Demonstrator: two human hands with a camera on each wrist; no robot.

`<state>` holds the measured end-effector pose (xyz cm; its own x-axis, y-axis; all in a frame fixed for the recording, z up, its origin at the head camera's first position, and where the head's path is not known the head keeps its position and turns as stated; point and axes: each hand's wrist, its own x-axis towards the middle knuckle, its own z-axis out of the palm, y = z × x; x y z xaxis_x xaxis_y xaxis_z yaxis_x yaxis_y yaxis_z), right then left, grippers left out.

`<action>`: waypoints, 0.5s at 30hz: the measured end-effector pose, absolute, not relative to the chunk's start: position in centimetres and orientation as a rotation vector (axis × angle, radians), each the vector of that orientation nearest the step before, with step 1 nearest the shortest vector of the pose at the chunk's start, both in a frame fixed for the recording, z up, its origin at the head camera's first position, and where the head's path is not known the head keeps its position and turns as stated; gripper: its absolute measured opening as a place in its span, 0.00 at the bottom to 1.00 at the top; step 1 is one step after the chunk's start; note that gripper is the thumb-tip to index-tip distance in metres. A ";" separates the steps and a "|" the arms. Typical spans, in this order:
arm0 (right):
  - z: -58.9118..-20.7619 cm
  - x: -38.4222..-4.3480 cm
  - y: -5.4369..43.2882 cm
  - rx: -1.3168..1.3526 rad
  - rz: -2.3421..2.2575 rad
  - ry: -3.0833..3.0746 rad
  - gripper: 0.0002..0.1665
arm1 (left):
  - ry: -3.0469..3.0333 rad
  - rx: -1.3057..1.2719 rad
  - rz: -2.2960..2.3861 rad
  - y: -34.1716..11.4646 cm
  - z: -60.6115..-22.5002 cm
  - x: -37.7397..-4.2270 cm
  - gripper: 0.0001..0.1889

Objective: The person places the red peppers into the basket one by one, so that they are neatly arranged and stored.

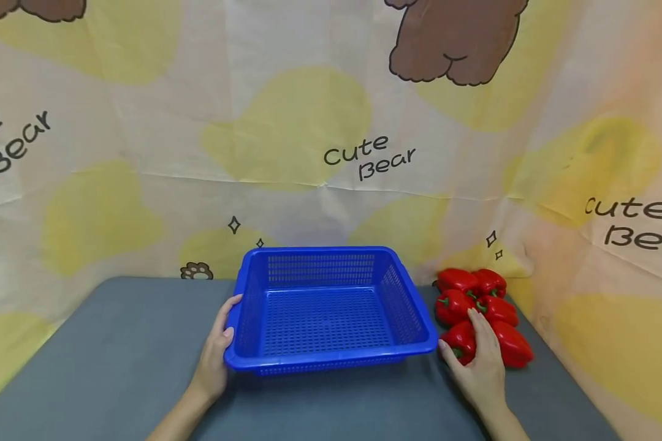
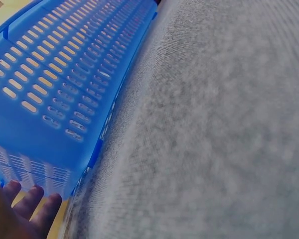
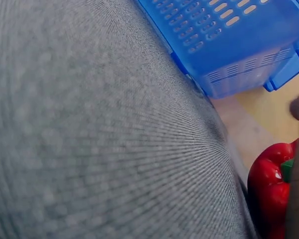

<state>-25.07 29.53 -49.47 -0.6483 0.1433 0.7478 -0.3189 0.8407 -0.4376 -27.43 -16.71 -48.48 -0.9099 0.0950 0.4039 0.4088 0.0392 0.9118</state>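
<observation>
A blue plastic basket (image 1: 331, 360) with slotted walls stands on the grey table in the middle of the head view, its mesh floor showing. My left hand (image 1: 215, 355) holds the basket's left rim, fingers against the outer side and thumb near the edge. Right of the basket lies a cluster of several red bell peppers (image 1: 452, 306) with green stems. Over the nearest left one, a red bell pepper (image 1: 459, 340), my right hand (image 1: 482, 367) spreads its thumb and fingers. In the right wrist view that hand's thumb is apart from a red bell pepper (image 3: 269, 184).
The grey table (image 1: 116, 367) reaches to a cloth backdrop (image 1: 287, 122) printed with bears and lettering. This cloth also hangs along the right side, close beside the peppers.
</observation>
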 end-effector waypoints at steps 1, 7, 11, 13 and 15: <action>-49.5 -25.1 29.5 0.124 0.681 -2.199 0.52 | -2.080 -0.524 -1.967 -16.8 -48.4 -27.4 0.29; -49.5 -25.1 29.1 0.136 0.637 -2.310 0.47 | -2.099 -0.531 -1.942 -16.8 -48.3 -27.6 0.29; -49.6 -25.1 28.9 0.104 0.655 -2.343 0.42 | -2.123 -0.510 -1.913 -16.9 -48.4 -27.6 0.29; -49.6 -25.1 28.8 0.082 0.664 -2.349 0.41 | -2.133 -0.502 -1.905 -17.0 -48.4 -27.6 0.29; -49.6 -25.0 28.7 0.066 0.675 -2.352 0.41 | -2.142 -0.495 -1.896 -17.0 -48.5 -27.5 0.29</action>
<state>-25.03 28.68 -49.64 -0.7677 0.1304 0.6274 -0.2222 0.8641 -0.4515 -27.49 -17.00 -48.49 -0.9143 0.0938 0.3940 0.4025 0.1020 0.9097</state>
